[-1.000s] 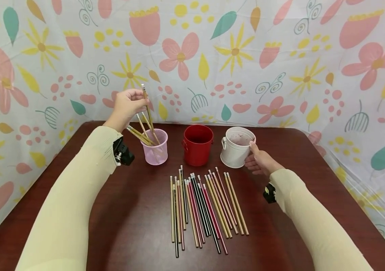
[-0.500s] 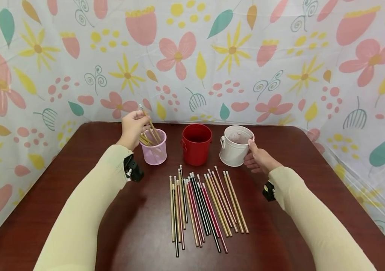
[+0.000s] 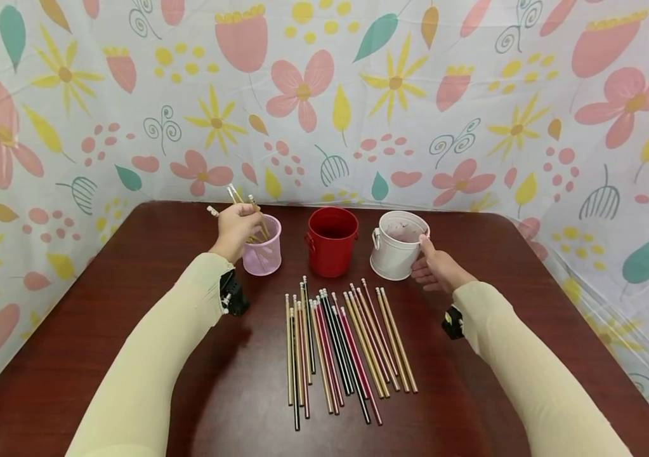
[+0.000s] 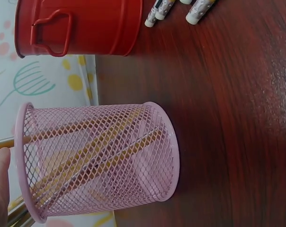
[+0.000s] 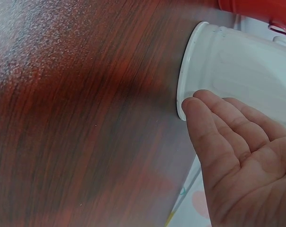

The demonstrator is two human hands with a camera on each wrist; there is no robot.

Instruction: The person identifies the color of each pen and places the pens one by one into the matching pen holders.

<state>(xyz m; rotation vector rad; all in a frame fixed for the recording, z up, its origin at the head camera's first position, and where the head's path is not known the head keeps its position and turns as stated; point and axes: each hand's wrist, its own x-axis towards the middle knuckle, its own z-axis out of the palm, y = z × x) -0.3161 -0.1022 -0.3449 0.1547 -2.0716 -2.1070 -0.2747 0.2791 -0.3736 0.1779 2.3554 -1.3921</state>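
At the table's back left, my left hand (image 3: 235, 230) is over the rim of a pink mesh pencil cup (image 3: 254, 261). It pinches a gold pencil (image 4: 3, 144), whose lower length runs down inside the cup. Several other gold pencils lean in the same cup, their white eraser ends rising around my fingers. At the back right, my right hand (image 3: 439, 266) rests beside a white bucket (image 3: 391, 262). Its thumb touches the rim, and its other fingers (image 5: 233, 116) extend fairly straight along the bucket's side.
Between cup and white bucket stands a red bucket (image 3: 331, 254) with side handles. Several gold, black and red pencils (image 3: 335, 355) lie side by side on the dark wooden table (image 3: 233, 393). A flower-patterned cloth (image 3: 301, 152) hangs behind the table.
My left hand has come down and slightly right to the pink cup, lowering the gold pencil into it. My right hand stays at the white bucket.
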